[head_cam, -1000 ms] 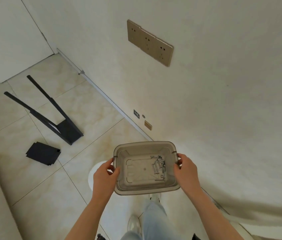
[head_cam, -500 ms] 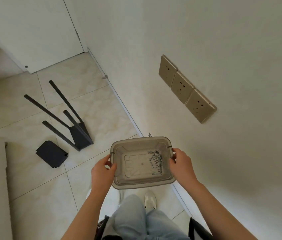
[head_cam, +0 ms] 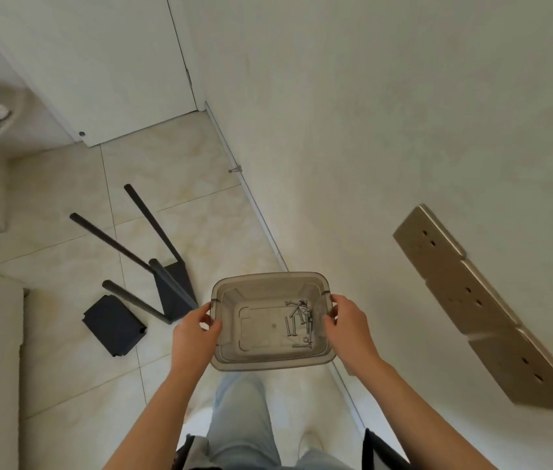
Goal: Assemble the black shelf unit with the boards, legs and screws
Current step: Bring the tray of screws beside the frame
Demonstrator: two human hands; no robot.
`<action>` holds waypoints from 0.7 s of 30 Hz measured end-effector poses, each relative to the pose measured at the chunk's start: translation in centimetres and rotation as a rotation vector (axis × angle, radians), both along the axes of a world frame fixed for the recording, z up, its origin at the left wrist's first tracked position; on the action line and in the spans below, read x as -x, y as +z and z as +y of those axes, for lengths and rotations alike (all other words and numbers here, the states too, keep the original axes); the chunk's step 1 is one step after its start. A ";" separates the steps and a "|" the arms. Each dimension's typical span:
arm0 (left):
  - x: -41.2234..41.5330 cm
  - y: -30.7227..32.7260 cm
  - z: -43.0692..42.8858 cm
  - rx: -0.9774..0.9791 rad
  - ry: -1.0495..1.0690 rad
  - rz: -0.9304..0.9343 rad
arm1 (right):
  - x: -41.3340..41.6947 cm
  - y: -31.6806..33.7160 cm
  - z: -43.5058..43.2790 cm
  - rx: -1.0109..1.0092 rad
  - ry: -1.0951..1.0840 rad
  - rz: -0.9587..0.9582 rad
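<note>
We hold a clear plastic bin (head_cam: 270,277) out in front of us, our left hand (head_cam: 192,337) and right hand (head_cam: 349,329) each gripping a short end, fingers curled round the rim. The screws (head_cam: 299,322) lie loose on its bottom, towards the right end. On the tiled floor (head_cam: 180,157) to our left lies a black board (head_cam: 175,293) with four legs (head_cam: 112,240) standing out from it (tipped on its side) and, just beside it, a second black board (head_cam: 112,325) lies flat.
</note>
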State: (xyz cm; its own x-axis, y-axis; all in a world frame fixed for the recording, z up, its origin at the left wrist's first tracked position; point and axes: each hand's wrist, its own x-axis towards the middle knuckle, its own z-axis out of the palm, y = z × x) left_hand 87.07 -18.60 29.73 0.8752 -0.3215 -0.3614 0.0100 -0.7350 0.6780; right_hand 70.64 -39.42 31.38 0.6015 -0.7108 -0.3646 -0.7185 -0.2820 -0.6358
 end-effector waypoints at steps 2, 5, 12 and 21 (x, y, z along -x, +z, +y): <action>-4.0 -0.6 -1.0 -0.010 -0.027 0.006 | -3.7 -0.7 -0.9 -0.014 -0.018 0.010; -9.7 -1.3 -2.3 -0.026 -0.083 0.041 | -9.1 -1.7 -1.9 -0.027 -0.057 0.029; -19.0 -3.3 -5.0 -0.061 -0.157 0.101 | -18.0 -4.5 -4.0 -0.041 -0.105 0.091; -22.4 -9.2 -8.2 -0.100 -0.117 0.178 | -22.5 -10.7 -7.7 -0.046 -0.098 0.144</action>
State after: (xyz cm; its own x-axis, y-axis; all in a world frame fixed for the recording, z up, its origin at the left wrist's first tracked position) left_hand 109.44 -26.83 20.53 0.7533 -0.3720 -0.5423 0.0335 -0.8019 0.5965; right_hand 93.14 -47.15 20.68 0.4695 -0.7438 -0.4757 -0.8258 -0.1794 -0.5346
